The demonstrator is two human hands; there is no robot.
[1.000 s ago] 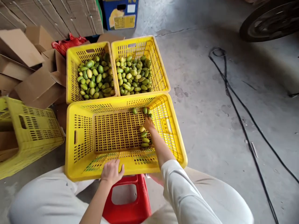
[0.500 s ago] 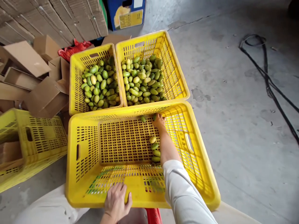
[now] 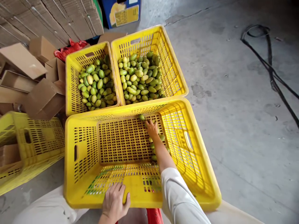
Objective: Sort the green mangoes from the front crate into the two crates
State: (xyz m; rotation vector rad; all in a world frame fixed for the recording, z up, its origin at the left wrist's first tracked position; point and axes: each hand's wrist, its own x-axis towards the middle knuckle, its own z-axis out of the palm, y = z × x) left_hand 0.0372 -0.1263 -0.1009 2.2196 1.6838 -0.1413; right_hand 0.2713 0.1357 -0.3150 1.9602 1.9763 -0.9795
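My left hand (image 3: 115,199) holds the near rim of a large yellow plastic crate (image 3: 130,186), its fingers over the edge and its thumb apart. Inside that crate, my right hand (image 3: 152,128) is low over the floor near the far right corner, fingers spread and palm down. Partly hidden beneath and beside my right hand and forearm is a short row of green and yellow oval fruits, like small mangoes (image 3: 162,137). A single green fruit (image 3: 141,117) lies by the far wall, just left of my right fingertips.
Two yellow crates of similar fruit, one left (image 3: 70,77) and one right (image 3: 174,62), stand against the far side. Leftward are another yellow crate (image 3: 44,137), open cardboard boxes (image 3: 44,98) and stacked flat cardboard (image 3: 63,15). A black cable (image 3: 271,68) lies on the concrete floor.
My right hand has moved toward me and slightly left, away from the far wall. Fruits near its forearm have shifted right. My left hand stays on the rim.
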